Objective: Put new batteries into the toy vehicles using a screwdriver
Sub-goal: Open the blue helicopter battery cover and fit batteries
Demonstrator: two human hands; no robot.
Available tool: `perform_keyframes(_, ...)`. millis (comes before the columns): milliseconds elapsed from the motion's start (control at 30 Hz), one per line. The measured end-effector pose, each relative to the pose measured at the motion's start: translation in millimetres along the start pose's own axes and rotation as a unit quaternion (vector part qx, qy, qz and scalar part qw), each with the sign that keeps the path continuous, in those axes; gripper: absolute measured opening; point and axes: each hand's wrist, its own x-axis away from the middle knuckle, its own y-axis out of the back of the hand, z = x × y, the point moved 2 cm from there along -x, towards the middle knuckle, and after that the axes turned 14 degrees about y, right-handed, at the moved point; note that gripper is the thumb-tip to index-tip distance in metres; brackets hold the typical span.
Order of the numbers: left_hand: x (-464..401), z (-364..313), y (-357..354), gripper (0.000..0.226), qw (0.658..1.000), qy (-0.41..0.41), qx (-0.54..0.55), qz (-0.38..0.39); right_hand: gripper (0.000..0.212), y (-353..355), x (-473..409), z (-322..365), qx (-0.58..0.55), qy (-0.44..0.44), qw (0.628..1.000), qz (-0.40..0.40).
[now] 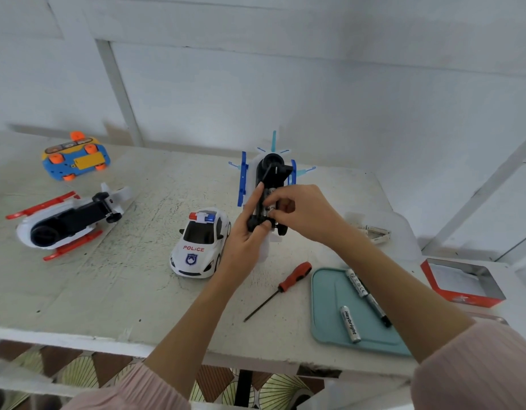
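A blue-and-white toy helicopter (270,170) lies upside down at the table's middle back, black underside up. My left hand (247,232) grips its near end from the left. My right hand (300,213) has its fingers curled into the open battery compartment, pinching a battery (267,210) there. The red-handled screwdriver (285,287) lies free on the table below my hands. Two loose batteries (350,324) (356,282) lie on a teal tray (324,306), beside a black pen (377,309).
A police car (201,242) stands upright left of my hands. A red-and-white helicopter (63,223) lies upside down at the left, a blue-and-orange car (76,159) upside down behind it. A plastic pack of batteries (377,232) and a red-edged box (463,282) sit at the right.
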Motion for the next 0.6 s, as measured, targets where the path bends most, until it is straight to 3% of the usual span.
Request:
perform_keyframes(100,1,1,0,0.060,1.000,-0.004,-0.004,0.004,0.023,1,3,0,-0.011,-0.006,1.000,-0.002)
perform_keyframes(233,-1,5,1,0.060,1.000,0.004,-0.013,0.000,0.036,4,12,2,-0.021,-0.020,0.997,-0.071)
perform_keyframes(367,-1,5,-1,0.061,1.000,0.010,-0.022,-0.007,0.035,2,11,5,0.037,-0.023,0.997,-0.056)
perform_keyframes(600,-1,3,-2,0.060,1.000,0.011,-0.010,-0.003,0.032,4,4,1,0.040,-0.057,0.997,-0.029)
